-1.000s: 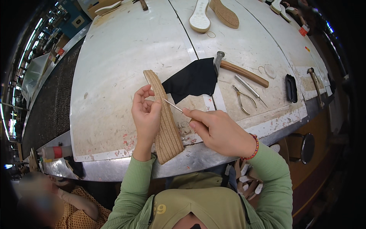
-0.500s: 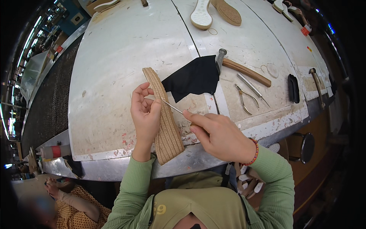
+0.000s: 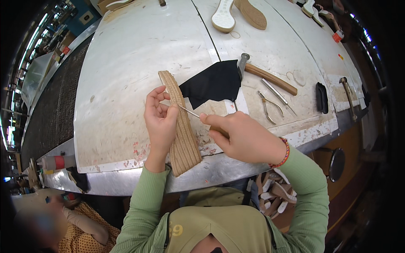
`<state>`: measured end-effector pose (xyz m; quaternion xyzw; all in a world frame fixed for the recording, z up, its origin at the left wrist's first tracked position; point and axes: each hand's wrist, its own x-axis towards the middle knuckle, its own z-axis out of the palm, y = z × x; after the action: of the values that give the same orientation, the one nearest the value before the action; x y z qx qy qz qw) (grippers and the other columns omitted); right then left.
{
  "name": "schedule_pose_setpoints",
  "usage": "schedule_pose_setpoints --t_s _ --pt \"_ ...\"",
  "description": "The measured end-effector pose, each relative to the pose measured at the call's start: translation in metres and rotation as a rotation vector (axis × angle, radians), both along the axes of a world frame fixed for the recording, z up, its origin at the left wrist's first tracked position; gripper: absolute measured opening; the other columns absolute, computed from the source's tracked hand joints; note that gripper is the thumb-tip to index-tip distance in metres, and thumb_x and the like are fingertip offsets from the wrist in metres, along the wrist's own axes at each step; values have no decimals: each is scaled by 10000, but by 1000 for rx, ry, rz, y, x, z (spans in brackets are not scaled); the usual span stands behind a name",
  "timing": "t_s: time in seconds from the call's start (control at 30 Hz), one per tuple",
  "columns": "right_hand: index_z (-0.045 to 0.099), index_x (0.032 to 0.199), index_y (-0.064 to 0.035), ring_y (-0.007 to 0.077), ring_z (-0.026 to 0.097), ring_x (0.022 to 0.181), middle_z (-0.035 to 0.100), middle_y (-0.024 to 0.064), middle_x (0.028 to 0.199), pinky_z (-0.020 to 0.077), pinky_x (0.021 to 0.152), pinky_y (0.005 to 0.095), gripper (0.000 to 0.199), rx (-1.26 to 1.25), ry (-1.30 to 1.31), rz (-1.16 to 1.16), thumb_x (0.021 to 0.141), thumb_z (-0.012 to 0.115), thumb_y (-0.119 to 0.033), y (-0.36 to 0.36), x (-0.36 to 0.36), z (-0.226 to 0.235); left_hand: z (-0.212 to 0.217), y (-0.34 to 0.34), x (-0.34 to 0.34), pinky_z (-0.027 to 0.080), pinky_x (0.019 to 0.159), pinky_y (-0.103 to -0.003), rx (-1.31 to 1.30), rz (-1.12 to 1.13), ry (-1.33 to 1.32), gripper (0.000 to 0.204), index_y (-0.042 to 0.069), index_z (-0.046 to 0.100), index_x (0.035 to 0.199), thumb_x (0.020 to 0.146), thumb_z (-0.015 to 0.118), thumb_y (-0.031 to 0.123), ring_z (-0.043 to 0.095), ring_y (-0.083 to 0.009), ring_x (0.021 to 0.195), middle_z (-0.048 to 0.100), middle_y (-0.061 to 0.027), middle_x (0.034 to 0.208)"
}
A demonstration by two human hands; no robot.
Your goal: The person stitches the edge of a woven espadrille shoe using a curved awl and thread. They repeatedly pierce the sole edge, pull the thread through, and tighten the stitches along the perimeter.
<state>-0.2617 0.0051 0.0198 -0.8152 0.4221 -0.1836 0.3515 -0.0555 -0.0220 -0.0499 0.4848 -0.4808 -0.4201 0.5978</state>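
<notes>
A tan wedge shoe sole with braided rope-like sides (image 3: 184, 143) stands on its edge near the table's front, slanting away from me. My left hand (image 3: 159, 122) is closed on its left side, with the thumb against the braid and the other fingers curled. My right hand (image 3: 253, 141) grips an awl (image 3: 190, 112) with a thin metal shaft and a wooden handle mostly covered by the palm. The shaft's tip meets the braid beside my left thumb; whether it pierces the braid I cannot tell.
Beyond the sole lie a black cloth (image 3: 215, 84), a hammer (image 3: 270, 79), a pointed metal tool (image 3: 276, 92) and pliers (image 3: 269, 109). Farther off are shoe soles (image 3: 223, 17). A black tray (image 3: 322, 98) sits at right. Another person's sleeve (image 3: 86, 223) shows lower left.
The awl's bent tip, visible against the braid before, no longer shows its curve. My right hand has turned slightly, baring more of the handle. My left hand keeps its hold.
</notes>
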Motion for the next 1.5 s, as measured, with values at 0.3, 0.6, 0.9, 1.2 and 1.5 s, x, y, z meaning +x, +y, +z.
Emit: schedule_pose_setpoints --t_s 0.3,0.6,0.9,1.2,1.5 --pt "606 1265 -76 355 618 689 655 166 840 503 658 403 425 -58 118 -28 853 672 -157 23 -16 -9 10 17 13 488 732 -222 91 -21 14 371 -63 543 1255 903 612 33 601 -84 847 619 -106 1124" --pt "572 1267 -33 322 630 1008 622 194 1142 491 863 360 501 221 -238 -242 784 699 -1 65 -30 -50 -11 85 33 474 823 -258 187 -14 -47 351 5 653 1183 849 714 94 608 -118 956 673 -73 1094" --pt "570 1315 -21 250 599 922 598 148 1037 478 841 321 506 42 -379 -116 818 659 17 60 -11 -60 -11 75 17 464 767 -264 3 154 -256 240 17 714 1030 805 745 93 623 -122 877 704 -71 995" --pt "623 1249 14 207 621 889 637 144 1034 488 785 280 391 103 -350 -55 859 634 20 49 6 -48 -14 74 14 466 760 -251 33 207 -124 185 5 712 956 781 755 49 611 -100 855 707 -55 957" --pt "583 1305 5 134 604 749 645 114 1011 485 665 253 367 289 -326 -14 939 566 -23 43 5 -46 -13 73 17 466 772 -252 32 183 -119 180 8 695 939 773 755 42 613 -97 864 702 -45 959"
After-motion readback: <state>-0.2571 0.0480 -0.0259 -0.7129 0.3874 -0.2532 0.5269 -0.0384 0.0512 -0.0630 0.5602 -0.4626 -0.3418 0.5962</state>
